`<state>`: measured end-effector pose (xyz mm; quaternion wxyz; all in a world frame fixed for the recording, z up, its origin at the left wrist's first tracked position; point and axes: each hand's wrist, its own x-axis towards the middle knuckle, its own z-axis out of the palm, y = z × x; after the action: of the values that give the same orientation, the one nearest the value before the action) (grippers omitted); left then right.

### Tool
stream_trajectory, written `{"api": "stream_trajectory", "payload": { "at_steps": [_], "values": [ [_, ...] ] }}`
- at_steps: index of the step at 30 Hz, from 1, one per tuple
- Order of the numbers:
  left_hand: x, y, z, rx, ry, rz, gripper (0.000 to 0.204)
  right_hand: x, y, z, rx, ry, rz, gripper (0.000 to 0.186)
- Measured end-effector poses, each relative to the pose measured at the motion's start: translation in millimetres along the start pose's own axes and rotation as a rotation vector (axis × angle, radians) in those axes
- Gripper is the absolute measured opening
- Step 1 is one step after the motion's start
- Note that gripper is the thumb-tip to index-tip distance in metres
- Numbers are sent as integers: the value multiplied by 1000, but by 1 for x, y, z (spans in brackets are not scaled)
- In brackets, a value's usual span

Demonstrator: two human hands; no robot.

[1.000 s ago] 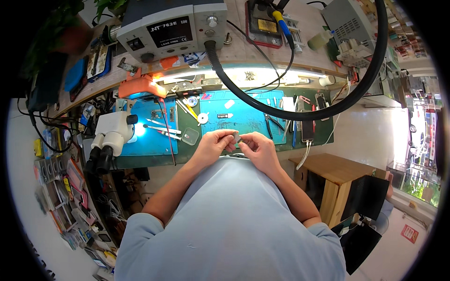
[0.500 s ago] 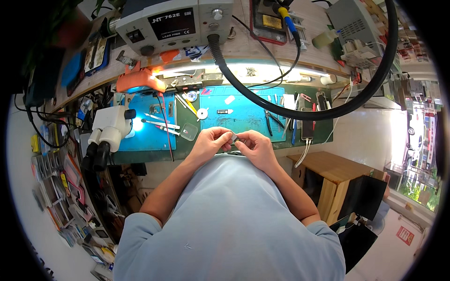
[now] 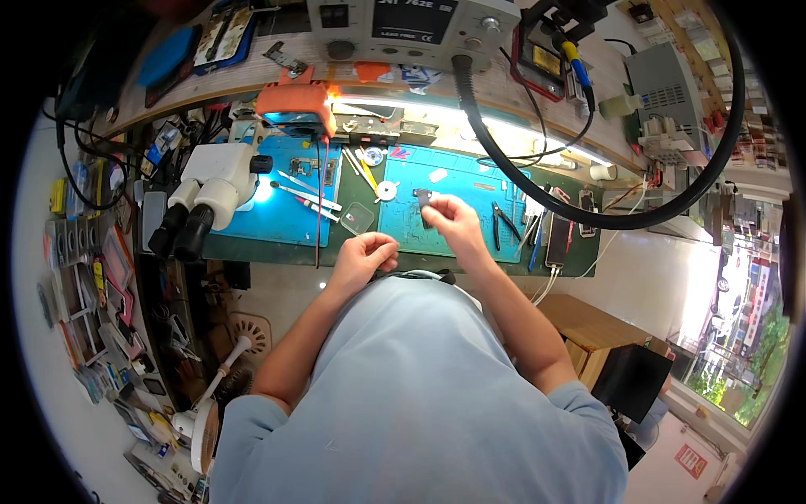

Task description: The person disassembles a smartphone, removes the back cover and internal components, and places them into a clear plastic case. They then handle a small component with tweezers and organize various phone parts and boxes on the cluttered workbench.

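Note:
My right hand point(image 3: 455, 228) reaches over the blue work mat point(image 3: 399, 233), thumb and fingertips closed on a small dark flat part point(image 3: 425, 217). Whether that part touches the mat is too small to tell. My left hand point(image 3: 366, 259) hovers at the bench's front edge, fingers curled and thumb pressed to them; what they hold, if anything, is hidden. Beyond my right hand lies a small white piece point(image 3: 437, 175). Black-handled pliers point(image 3: 505, 225) rest to its right. A clear shallow box point(image 3: 358, 218) and a white round disc point(image 3: 386, 191) sit left of the mat's middle.
A white microscope point(image 3: 220, 175) stands at the left. Tweezers and pen-like tools point(image 3: 311, 200) lie beside it. A thick black hose point(image 3: 537, 202) loops low over the bench from a grey station point(image 3: 403, 34). A phone point(image 3: 557, 239) with white cables lies at the right.
My hands have parted from the small grey piece they held together. The right moved forward over the mat; the left drew slightly back. The whole view shifted as my head moved.

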<state>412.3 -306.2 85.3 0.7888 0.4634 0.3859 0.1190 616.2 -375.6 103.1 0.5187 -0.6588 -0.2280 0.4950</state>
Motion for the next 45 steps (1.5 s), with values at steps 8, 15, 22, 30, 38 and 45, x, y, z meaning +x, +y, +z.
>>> {"api": "stream_trajectory", "payload": {
  "at_steps": [8, 15, 22, 30, 38, 45],
  "values": [
    [-57, -51, -55, -59, 245, -80, 22, 159, 10, 11, -625, 391, -279, 26],
    [-118, -136, -133, 22, 635, -229, 33, 205, 36, 11, -867, 397, -292, 32],
    [-194, -269, -202, 243, 775, -603, 44, 195, 33, 24, -933, 530, -411, 29],
    [-202, -345, -226, 661, 1101, -484, 31, 109, 32, 36, -520, 481, -364, 15],
    [-165, -236, -230, 65, 877, -550, 27, 6, 90, 25, -644, -17, -432, 14],
    [-153, -167, -129, 38, 764, -116, 40, -21, 30, 90, -708, -446, -424, 28]
  ]
}}
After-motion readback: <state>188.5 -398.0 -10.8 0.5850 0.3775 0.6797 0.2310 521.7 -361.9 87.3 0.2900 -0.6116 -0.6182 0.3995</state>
